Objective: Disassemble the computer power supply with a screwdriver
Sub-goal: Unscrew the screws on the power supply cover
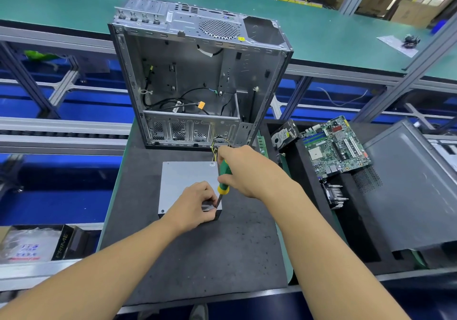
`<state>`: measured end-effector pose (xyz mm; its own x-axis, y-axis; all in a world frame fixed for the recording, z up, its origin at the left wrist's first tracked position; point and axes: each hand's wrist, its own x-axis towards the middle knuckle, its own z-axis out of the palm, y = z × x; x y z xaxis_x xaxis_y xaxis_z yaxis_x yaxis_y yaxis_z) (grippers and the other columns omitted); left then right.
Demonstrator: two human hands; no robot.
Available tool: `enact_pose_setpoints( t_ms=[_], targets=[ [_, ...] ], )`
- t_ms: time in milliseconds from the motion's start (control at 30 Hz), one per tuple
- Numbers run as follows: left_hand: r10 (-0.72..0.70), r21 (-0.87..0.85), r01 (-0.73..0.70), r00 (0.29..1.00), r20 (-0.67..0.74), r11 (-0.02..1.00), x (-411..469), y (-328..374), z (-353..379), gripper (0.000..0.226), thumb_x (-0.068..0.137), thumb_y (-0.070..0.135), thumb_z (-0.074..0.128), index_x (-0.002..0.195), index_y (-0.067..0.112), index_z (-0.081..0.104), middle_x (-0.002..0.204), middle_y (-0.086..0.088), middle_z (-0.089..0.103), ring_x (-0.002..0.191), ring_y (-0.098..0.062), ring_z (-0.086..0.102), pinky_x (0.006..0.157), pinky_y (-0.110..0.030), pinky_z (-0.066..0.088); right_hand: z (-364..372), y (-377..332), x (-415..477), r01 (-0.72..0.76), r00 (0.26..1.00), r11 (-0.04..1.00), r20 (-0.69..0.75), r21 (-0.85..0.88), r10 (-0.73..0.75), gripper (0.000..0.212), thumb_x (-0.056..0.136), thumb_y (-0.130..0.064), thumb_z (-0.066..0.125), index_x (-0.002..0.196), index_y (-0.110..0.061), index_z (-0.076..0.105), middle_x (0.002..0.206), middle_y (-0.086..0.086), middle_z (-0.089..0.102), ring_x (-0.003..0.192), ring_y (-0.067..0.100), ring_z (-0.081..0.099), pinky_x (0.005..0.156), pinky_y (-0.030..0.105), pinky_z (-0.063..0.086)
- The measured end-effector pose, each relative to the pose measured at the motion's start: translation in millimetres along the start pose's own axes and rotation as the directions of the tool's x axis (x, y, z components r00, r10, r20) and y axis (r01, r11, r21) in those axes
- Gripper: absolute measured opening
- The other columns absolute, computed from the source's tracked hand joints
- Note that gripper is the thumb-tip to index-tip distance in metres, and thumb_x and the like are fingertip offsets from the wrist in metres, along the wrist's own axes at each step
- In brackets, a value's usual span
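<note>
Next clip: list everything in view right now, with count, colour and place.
power supply: 1, grey, on the mat, centre
screwdriver: 1, green and yellow handle, tip at power supply's near right corner
case: 1, grey, open, upright behind power supply
mat: 1, black, under power supply
motherboard: 1, green, right of case
hard drive: 1, black, left of motherboard
heatsink: 1, silver, nearer than motherboard
panel: 1, grey, far right
left hand: 1, on power supply's near right corner, fingers curled by screwdriver tip
right hand: 1, grips screwdriver handle
</note>
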<state>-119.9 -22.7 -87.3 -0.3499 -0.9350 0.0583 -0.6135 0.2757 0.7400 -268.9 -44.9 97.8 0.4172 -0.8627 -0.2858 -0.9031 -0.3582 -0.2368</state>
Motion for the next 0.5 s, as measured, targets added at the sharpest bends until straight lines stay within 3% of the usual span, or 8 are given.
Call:
enact_pose_setpoints(
  t_ms=[100,167,267,333,400,500],
  targets=[
    [0.003,0.008,-0.003,1.000,0.007,1.000,0.7,-1.2,0.7,0.027,0.076,0.018,0.070,0.072,0.039,0.054,0.087,0.021,0.051,0.086,0.000,0.051,0.070,-0.008,0.038,-2.4,-0.4,0.1,0.056,0.997,0.998,0.055,0.006,-0.056,0.026,0.092,-0.006,0.060,0.114,-0.018,0.054,0.114,0.004,0.055,0.093,0.023,0.054,0.073,0.038,0.050],
    [0.003,0.008,-0.003,1.000,0.003,1.000,1.3,-2.2,0.9,0.024,0.075,0.018,0.070,0.073,0.036,0.055,0.087,0.021,0.052,0.086,-0.001,0.051,0.070,-0.008,0.039,-2.7,-0.8,-0.6,0.071,0.994,0.997,0.085,-0.010,-0.070,0.032,0.089,0.002,0.058,0.113,-0.020,0.056,0.118,0.002,0.052,0.095,0.020,0.050,0.081,0.039,0.051],
    [0.017,0.028,-0.017,1.000,-0.004,0.999,1.9,-2.6,1.6,0.025,0.074,0.015,0.070,0.072,0.035,0.055,0.086,0.020,0.052,0.083,-0.001,0.051,0.069,-0.009,0.038,-0.3,-0.3,-1.7,0.085,0.991,0.996,0.107,-0.014,-0.083,0.026,0.091,-0.003,0.056,0.109,-0.021,0.055,0.114,0.001,0.047,0.093,0.023,0.052,0.082,0.042,0.050],
    [0.023,0.027,-0.023,1.000,-0.005,0.999,1.8,-2.3,1.7,0.028,0.073,0.013,0.070,0.072,0.036,0.054,0.084,0.020,0.052,0.080,0.001,0.050,0.067,-0.009,0.037,0.7,-2.1,-1.9,0.079,0.992,0.997,0.093,0.019,-0.080,0.008,0.097,-0.021,0.054,0.104,-0.021,0.055,0.107,0.000,0.047,0.092,0.025,0.054,0.080,0.042,0.048],
    [0.016,0.022,-0.016,1.000,-0.009,1.000,1.6,-2.4,1.3,0.028,0.073,0.014,0.071,0.074,0.036,0.055,0.084,0.021,0.052,0.080,0.002,0.051,0.066,-0.008,0.037,1.1,-5.5,-1.2,0.071,0.994,0.996,0.074,0.052,-0.075,0.020,0.102,-0.035,0.047,0.104,-0.019,0.058,0.102,0.000,0.047,0.093,0.023,0.053,0.075,0.037,0.043],
    [-0.008,0.022,0.008,1.000,0.001,1.000,2.0,-2.6,0.6,0.023,0.073,0.016,0.070,0.072,0.034,0.057,0.086,0.020,0.053,0.081,0.001,0.052,0.066,-0.008,0.038,1.7,-7.5,-0.9,0.079,0.996,0.995,0.038,0.053,-0.081,0.020,0.104,-0.028,0.043,0.116,-0.019,0.055,0.107,-0.001,0.047,0.096,0.022,0.051,0.073,0.035,0.040]
  ],
)
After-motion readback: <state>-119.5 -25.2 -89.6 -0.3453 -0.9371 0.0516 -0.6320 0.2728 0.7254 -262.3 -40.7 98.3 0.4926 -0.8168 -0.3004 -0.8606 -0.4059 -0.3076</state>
